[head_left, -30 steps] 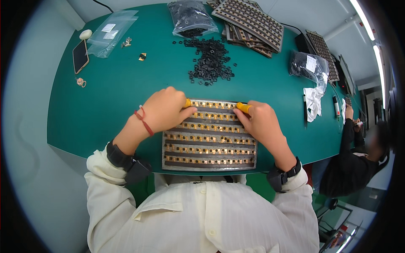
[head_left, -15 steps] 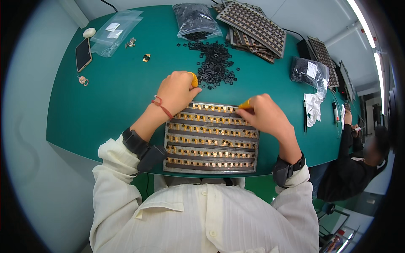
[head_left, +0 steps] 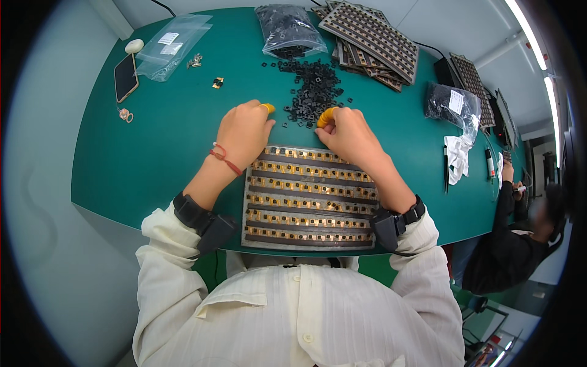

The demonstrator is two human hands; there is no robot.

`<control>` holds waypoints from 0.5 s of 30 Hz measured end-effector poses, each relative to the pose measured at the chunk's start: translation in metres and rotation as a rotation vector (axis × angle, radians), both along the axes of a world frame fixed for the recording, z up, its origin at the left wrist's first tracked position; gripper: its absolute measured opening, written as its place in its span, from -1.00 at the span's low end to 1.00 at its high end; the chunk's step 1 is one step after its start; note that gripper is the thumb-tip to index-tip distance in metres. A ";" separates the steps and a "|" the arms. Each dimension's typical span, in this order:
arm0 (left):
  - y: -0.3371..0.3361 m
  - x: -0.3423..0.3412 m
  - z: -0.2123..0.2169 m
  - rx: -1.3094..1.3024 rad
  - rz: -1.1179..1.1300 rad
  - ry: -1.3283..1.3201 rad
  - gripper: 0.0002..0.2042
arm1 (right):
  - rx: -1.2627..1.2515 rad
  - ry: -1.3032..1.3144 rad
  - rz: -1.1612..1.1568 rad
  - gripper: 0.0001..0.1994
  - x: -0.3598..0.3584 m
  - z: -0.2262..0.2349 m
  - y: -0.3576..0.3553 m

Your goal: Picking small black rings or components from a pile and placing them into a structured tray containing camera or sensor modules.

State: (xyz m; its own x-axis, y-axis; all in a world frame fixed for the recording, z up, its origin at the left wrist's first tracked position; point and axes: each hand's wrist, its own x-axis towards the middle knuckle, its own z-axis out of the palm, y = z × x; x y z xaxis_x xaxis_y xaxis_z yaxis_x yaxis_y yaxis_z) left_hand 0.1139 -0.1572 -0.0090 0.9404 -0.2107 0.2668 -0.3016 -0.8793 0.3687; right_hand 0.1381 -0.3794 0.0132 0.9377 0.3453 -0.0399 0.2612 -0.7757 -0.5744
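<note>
A grey rectangular tray (head_left: 309,246) lies before me, with rows of gold-coloured pieces bearing small black squares. Just beyond its far edge is a heap of small black square parts (head_left: 315,92). My left hand (head_left: 241,131) is by the tray's far left corner, fingers curled in; whatever they may hold is hidden. A yellow finger cot (head_left: 267,108) covers one of its fingertips. My right hand (head_left: 351,136) reaches over the tray to the near edge of the heap. Its thumb and yellow-covered finger are pinched together, and anything between them is too small to make out.
A bag of black parts (head_left: 290,30) and stacked trays (head_left: 373,40) stand at the back. To the left lie a phone (head_left: 126,78), clear bags (head_left: 174,46) and a gold piece (head_left: 218,82). Another bag (head_left: 452,104), white tissue (head_left: 456,159) and a co-worker (head_left: 507,244) are at right.
My right hand has moved left and away from me, from the tray's far right corner to the heap. My left hand has shifted slightly left, away from the heap.
</note>
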 end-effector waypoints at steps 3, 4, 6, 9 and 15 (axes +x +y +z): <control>-0.001 -0.002 0.006 -0.141 -0.023 0.091 -0.81 | -0.075 0.065 0.026 -0.79 -0.008 0.009 -0.002; -0.004 -0.001 0.007 -0.200 -0.056 0.128 -0.82 | -0.042 0.017 0.023 -0.79 -0.009 0.008 -0.005; -0.010 0.001 0.006 -0.198 -0.074 0.124 -0.82 | -0.011 -0.030 0.018 -0.78 -0.009 0.007 -0.012; -0.013 0.004 0.003 -0.128 -0.108 0.059 -0.83 | -0.004 -0.109 -0.029 -0.79 -0.006 0.008 -0.019; -0.016 0.006 0.001 -0.028 -0.107 -0.015 -0.83 | 0.103 0.055 -0.051 -0.78 -0.009 0.009 -0.021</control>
State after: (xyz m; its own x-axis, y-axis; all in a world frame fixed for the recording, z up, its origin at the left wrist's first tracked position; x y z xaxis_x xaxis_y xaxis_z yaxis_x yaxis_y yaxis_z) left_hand 0.1197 -0.1735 -0.0078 0.9090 -0.3018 0.2875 -0.3985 -0.8314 0.3873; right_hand 0.1289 -0.4004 0.0222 0.9516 0.3019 -0.0583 0.1888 -0.7232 -0.6644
